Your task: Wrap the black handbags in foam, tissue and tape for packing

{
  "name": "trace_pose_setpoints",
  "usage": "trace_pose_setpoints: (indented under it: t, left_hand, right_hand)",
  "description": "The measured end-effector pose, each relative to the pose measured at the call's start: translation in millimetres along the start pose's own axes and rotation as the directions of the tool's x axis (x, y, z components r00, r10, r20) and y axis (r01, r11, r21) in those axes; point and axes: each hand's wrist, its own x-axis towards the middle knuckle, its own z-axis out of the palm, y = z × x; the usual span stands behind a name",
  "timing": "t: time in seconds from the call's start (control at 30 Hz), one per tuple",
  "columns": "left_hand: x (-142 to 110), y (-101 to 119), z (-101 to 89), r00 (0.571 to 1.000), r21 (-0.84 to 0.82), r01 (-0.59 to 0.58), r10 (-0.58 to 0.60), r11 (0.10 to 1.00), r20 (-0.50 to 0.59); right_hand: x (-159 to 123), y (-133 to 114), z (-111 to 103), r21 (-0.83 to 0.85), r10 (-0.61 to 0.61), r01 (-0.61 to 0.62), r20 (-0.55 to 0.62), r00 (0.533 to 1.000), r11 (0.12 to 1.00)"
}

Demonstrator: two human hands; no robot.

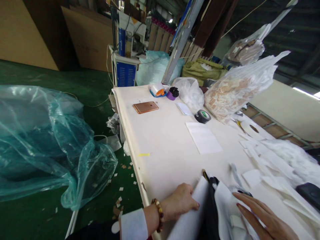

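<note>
At the table's near edge stands a black item (212, 213), perhaps a bag, with a yellowish zipper-like end at its top; its lower part runs out of view. A white sheet (191, 213) leans along its left side. My left hand (181, 201), wearing a beaded bracelet, has its fingers curled and its thumb against that sheet. White wrapping (226, 206) covers the black item's right side. My right hand (265, 216) lies over this wrapping with its fingers stretched out. What is under the right palm is hidden.
On the white table (160, 133) lie a phone (145, 107), tape rolls (202, 116), a white paper (203, 137) and white scraps (282, 186). A filled clear bag (232, 86) stands at the back right. Teal plastic (55, 143) bulges beside the left edge.
</note>
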Motion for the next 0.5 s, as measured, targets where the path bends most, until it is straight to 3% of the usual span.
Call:
trace_pose_setpoints:
  t: [0.13, 0.3, 0.4, 0.5]
  left_hand:
    - [1.6, 6.9, 0.6, 0.999, 0.081, -0.029, 0.032, 0.996, -0.039]
    - [-0.8, 10.0, -0.5, 0.999, 0.090, -0.014, 0.017, 0.996, -0.033]
    - [1.0, 12.2, 3.6, 0.999, 0.087, -0.019, 0.022, 0.996, -0.028]
    - [5.9, 14.2, 9.2, 0.998, 0.104, -0.030, 0.035, 0.994, -0.049]
  right_hand:
    - [14.6, 27.2, 21.5, 0.047, 0.163, -0.166, 0.066, 0.984, 0.985]
    - [46.7, 14.8, 19.2, 0.104, 0.421, -0.420, 0.008, 0.907, 0.902]
    - [57.6, 10.2, 20.4, 0.165, 0.339, -0.341, 0.041, 0.940, 0.925]
    - [58.6, 26.1, 36.3, 0.130, 0.212, -0.223, 0.094, 0.973, 0.966]
